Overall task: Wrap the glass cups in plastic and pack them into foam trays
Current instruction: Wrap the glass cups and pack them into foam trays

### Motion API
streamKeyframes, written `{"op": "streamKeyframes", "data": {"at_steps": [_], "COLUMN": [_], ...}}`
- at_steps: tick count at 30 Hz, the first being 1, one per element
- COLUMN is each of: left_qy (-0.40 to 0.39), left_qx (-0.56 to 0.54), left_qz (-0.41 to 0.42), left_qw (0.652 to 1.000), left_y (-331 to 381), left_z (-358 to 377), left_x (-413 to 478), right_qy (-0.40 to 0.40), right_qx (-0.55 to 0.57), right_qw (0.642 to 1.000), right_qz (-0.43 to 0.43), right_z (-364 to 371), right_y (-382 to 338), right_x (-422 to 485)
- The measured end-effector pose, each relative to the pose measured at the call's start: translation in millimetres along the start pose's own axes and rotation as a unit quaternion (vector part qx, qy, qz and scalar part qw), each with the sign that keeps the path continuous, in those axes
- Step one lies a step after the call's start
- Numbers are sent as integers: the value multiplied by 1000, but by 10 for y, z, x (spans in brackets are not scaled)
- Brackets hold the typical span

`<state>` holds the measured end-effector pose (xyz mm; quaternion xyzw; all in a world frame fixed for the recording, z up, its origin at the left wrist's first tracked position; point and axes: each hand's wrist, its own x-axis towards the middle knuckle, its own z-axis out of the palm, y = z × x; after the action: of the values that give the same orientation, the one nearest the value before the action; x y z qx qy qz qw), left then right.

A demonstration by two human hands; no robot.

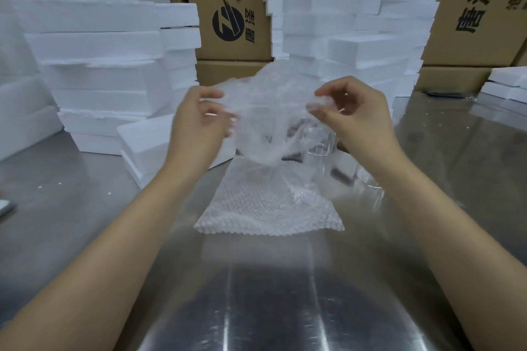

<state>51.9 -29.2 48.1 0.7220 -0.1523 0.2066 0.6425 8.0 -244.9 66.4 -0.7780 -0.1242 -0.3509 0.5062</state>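
Both hands hold up a clear bubble-wrap bag [265,120] above the steel table. My left hand [199,122] pinches its left edge, and my right hand [350,114] pinches the right edge at the top. Under the raised bag lies a flat pile of bubble-wrap bags [268,208]. Clear glass cups [319,151] stand upright just behind and right of the pile, another glass cup [368,179] further right. A white foam tray [148,145] lies on the table to the left of my left hand.
Tall stacks of white foam trays [108,71] rise at the back left, and more foam stacks [356,37] at the back right. Brown cardboard boxes [228,8] stand behind them. The steel table [85,208] stretches toward me.
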Motion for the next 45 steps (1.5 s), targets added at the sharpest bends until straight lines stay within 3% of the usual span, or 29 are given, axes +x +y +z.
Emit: {"op": "streamKeyframes", "data": {"at_steps": [2, 4, 6, 8, 10, 12, 15, 17, 18, 20, 21, 23, 24, 27, 31, 35, 41, 45], "left_qy": [90, 179, 260, 291, 258, 193, 93, 56, 54, 71, 77, 74, 69, 45, 6, -13, -27, -15], "left_qx": [-74, -199, -226, -127, 1, 130, 216, 241, 263, 302, 306, 285, 263, 177, 82, 45, 50, 81], "left_qz": [-35, -47, 36, 184, 293, 338, 334, 294, 271, 247, 247, 256, 259, 259, 166, 107, 90, 97], "left_qw": [993, 962, 938, 930, 921, 912, 913, 923, 924, 918, 916, 921, 927, 948, 983, 993, 994, 992], "left_y": [47, 156, 255, 316, 318, 265, 145, 105, 92, 79, 82, 96, 108, 147, 195, 227, 211, 169], "left_z": [-59, -115, -151, -137, -73, 3, 84, 99, 102, 106, 109, 115, 123, 145, 184, 168, 218, 238], "left_x": [73, 123, 102, 28, -50, -95, -152, -190, -201, -216, -220, -220, -219, -218, -273, -271, -299, -293], "right_qy": [-47, -104, -170, -234, -254, -243, -243, -274, -312, -410, -463, -540, -544, -474, -356, -211, -322, -299], "right_qx": [-191, -396, -518, -540, -500, -467, -359, -190, -84, 99, 135, 130, 112, 49, -64, -85, -67, -19], "right_qw": [980, 907, 805, 742, 755, 781, 845, 900, 910, 876, 847, 807, 806, 843, 902, 951, 925, 934], "right_qz": [19, 101, 232, 319, 341, 336, 313, 281, 259, 235, 225, 201, 204, 250, 235, 211, 190, 194], "right_z": [-152, -332, -469, -524, -527, -529, -606, -667, -682, -679, -661, -610, -572, -432, -310, -287, -191, -229], "right_y": [-4, 41, 105, 156, 201, 230, 142, 49, 7, -43, -46, -20, -17, -51, -37, -17, -43, -58], "right_x": [56, 102, 105, 60, 32, 42, 103, 117, 109, 79, 64, 29, 19, 11, -10, 2, -29, 22]}}
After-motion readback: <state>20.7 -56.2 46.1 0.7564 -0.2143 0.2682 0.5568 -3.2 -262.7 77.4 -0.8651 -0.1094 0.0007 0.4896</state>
